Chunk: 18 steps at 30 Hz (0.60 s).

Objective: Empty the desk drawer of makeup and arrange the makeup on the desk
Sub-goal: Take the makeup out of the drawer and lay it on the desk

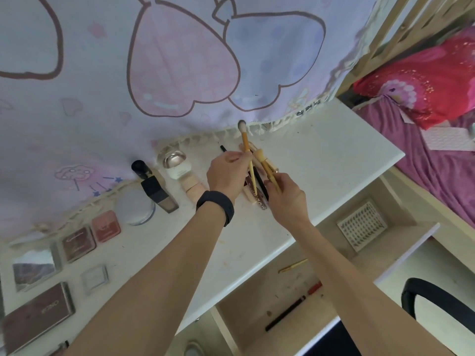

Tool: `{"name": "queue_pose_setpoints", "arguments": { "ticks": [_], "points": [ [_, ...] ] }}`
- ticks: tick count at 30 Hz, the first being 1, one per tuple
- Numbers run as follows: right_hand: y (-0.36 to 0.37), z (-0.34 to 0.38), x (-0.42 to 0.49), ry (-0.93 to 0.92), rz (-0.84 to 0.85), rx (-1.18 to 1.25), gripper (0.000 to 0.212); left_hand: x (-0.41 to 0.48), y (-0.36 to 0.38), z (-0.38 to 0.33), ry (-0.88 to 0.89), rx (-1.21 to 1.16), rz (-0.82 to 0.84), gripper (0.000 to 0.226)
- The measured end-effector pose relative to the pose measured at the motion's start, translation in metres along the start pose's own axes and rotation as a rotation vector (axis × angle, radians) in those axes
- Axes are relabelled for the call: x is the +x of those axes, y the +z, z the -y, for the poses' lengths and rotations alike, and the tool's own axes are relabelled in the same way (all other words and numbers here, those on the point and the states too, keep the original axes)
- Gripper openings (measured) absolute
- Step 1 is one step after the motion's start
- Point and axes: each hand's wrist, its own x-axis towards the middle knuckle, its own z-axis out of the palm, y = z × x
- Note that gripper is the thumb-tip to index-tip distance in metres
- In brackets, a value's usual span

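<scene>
- Brush (246,142) with a yellow handle is pinched in the left grip (226,173). Its pale bristles point up, toward the back edge of the bench (321,163).
- The right grip (285,194) is clenched round a bundle of brushes (264,164) with similar handles, just beside the single brush. The handles cross each other.
- Both grips hang above the bench near the middle of its back edge, over some tubes (257,199) that lie on the top.
- A black band (216,204) sits on the left wrist.
- Left of the grips, along the back edge, stand a cream jar (176,163), a pink block (191,187), a dark bottle (154,187) and a round compact (135,206).
- Further toward the left edge lie flat palettes (78,242), and a large brown palette (38,314) lies near the front left corner.
- The drawer (257,291) is open under the front edge. In it lie a black pencil (285,313), a red pencil (314,287) and a gold stick (293,265), well apart from each other. A white box (361,227) sits in its far right corner.
- A cloth (180,73) printed with hearts hangs down to the back edge.
- Beyond the right edge is a bed (424,155) with a red pillow (424,73).
</scene>
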Motion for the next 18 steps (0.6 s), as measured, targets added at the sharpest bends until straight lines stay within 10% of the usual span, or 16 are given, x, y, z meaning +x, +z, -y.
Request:
{"name": "queue_pose_setpoints", "arguments": {
  "ticks": [18],
  "points": [
    [0.006, -0.019, -0.034, -0.245, -0.073, -0.136, 0.026, -0.094, -0.032, 0.086, -0.185, -0.039, -0.104, 0.011]
  ]
}}
